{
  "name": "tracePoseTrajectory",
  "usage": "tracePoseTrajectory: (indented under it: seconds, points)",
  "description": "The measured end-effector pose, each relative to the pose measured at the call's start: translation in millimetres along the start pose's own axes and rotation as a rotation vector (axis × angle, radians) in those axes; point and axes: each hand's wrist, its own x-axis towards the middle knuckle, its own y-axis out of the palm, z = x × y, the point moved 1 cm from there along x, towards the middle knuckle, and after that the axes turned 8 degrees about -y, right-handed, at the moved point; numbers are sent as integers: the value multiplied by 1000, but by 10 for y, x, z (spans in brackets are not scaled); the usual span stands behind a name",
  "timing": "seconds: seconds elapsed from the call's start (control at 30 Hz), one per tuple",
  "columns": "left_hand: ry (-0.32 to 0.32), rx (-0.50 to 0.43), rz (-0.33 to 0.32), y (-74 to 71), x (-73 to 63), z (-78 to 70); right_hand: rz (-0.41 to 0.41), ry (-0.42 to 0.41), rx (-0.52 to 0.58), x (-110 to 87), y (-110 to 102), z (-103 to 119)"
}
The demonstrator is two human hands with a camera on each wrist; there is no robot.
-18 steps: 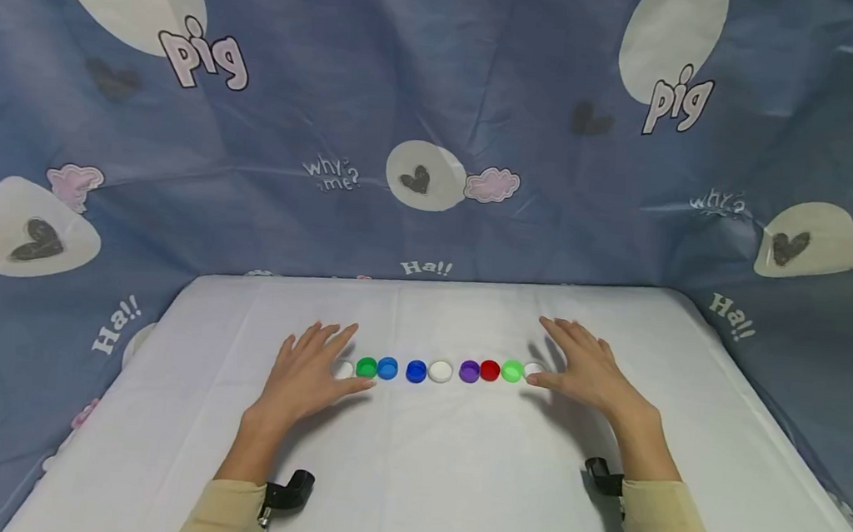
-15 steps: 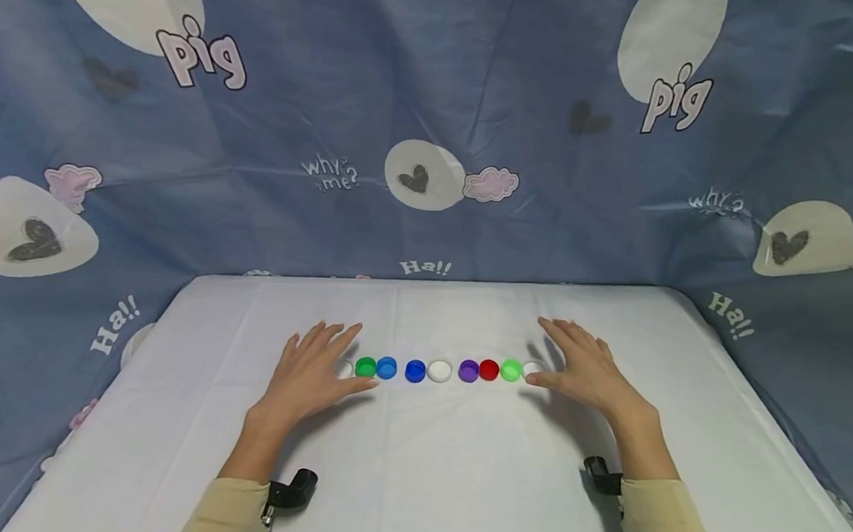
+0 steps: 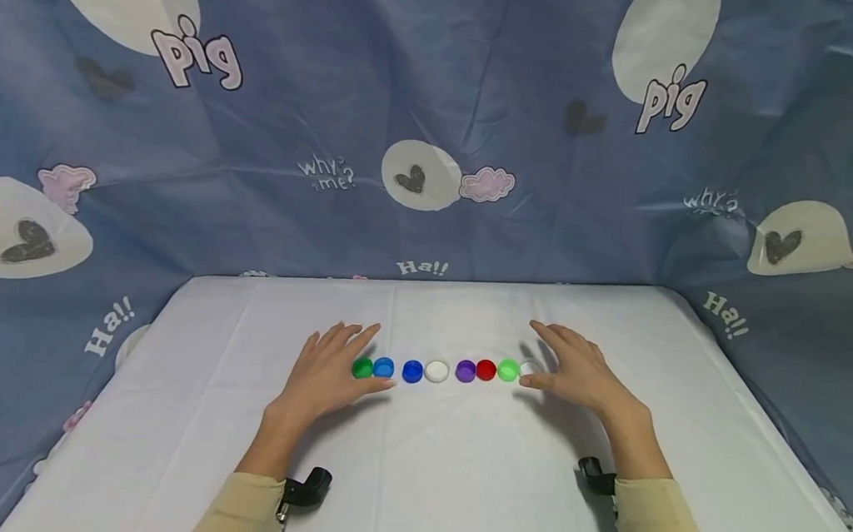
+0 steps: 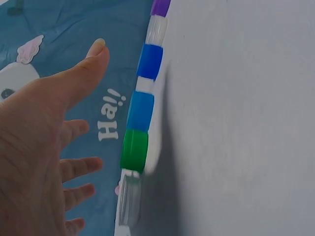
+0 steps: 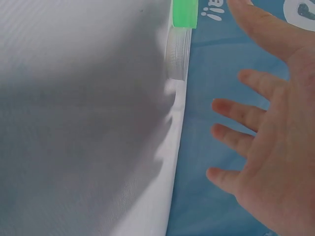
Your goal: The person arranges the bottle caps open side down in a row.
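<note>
Lined up on one counter: nine caps, two blue. Near opposite ends: left hand, right hand, both with fingers spread, gripping nothing.

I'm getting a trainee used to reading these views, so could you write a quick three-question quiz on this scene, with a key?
1. Open question: What colour is the cap directly between the purple cap and the light green cap?
2. True or false: Both hands are gripping a cap.
3. Fill in the blank: Of the two hands, the ____ one is nearer the dark blue cap.

Key
1. Red; the red cap sits between them.
2. False; neither the left hand nor the right hand grips anything.
3. Left.
</note>
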Motion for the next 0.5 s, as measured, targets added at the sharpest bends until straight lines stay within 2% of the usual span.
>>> tracePoseTrajectory:
  seconds: [0.27,0.5]
  points:
    - [24,8,14,27,37,-153,6,-8,-8,21,30,31]
    - [75,-7,-9,76,72,-275,16,-1,-8,16,31,58]
